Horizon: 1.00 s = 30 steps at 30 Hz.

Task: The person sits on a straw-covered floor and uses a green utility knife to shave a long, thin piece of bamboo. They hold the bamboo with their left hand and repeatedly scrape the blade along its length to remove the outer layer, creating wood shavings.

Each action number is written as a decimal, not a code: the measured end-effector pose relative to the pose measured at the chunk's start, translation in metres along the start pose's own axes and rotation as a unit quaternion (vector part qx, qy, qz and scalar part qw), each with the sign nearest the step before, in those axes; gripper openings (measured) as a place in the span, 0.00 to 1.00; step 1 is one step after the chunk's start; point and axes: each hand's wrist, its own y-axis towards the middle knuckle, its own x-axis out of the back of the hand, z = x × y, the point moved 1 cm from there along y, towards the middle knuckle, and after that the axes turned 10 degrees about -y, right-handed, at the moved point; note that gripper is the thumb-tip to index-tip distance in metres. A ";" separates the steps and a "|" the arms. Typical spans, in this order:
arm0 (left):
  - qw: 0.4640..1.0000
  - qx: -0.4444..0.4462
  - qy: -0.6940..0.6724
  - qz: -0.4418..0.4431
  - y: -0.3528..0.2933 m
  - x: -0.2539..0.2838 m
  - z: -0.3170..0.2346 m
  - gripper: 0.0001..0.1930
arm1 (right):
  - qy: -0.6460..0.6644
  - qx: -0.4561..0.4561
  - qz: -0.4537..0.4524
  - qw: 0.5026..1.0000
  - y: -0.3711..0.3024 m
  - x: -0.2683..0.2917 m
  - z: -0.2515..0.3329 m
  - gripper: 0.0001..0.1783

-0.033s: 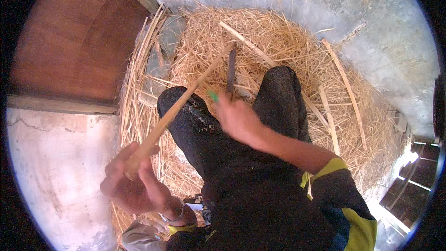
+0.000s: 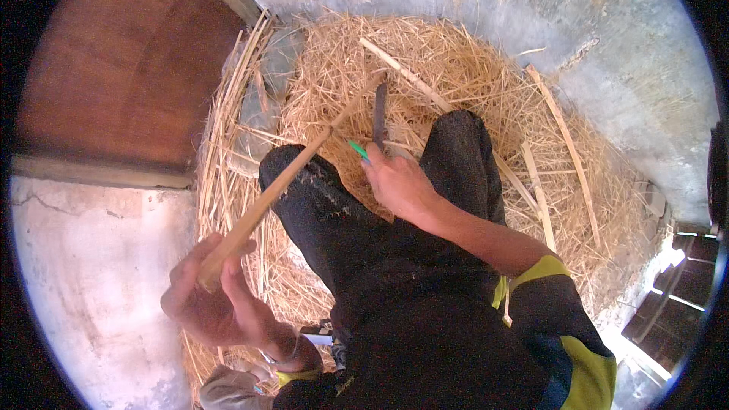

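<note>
My left hand (image 2: 216,300), at the lower left, has its thumb and fingers closed round the thick near end of a pale bamboo strip (image 2: 269,193). The strip slants up across my left knee, and its far end thins out over the straw. My right hand (image 2: 401,186) is a fist between my knees. From it a dark flat knife blade (image 2: 379,110) points away from me, beside the strip's far part; the handle is hidden in the fingers. Something small and bright green (image 2: 358,150) sticks out at the thumb side; I cannot make out what it is.
Straw-like shavings (image 2: 334,53) cover the floor around my legs. Longer pale strips (image 2: 406,72) lie ahead and to the right, with a bundle of thin strips (image 2: 224,144) at the left. A stained wall (image 2: 516,0) stands ahead, a brown panel (image 2: 129,68) at the left.
My right hand has shifted slightly, and the green piece at its thumb has moved a little right and away from me. The left hand and the strip have barely moved.
</note>
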 end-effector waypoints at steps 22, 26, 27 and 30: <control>0.984 0.056 0.081 -0.150 -0.001 -0.008 -0.001 0.13 | 0.073 0.110 0.020 0.991 -0.008 0.026 0.062 0.11; 0.986 0.058 0.078 -0.132 -0.003 -0.008 -0.008 0.13 | 0.043 0.013 0.095 0.994 -0.011 0.014 0.053 0.12; 0.986 0.061 0.066 -0.139 -0.001 -0.010 -0.005 0.13 | -0.037 0.031 0.030 0.998 0.004 0.017 0.041 0.12; 0.987 0.053 0.051 -0.145 -0.003 -0.012 -0.003 0.13 | 0.058 0.023 0.064 0.996 -0.009 0.023 0.050 0.11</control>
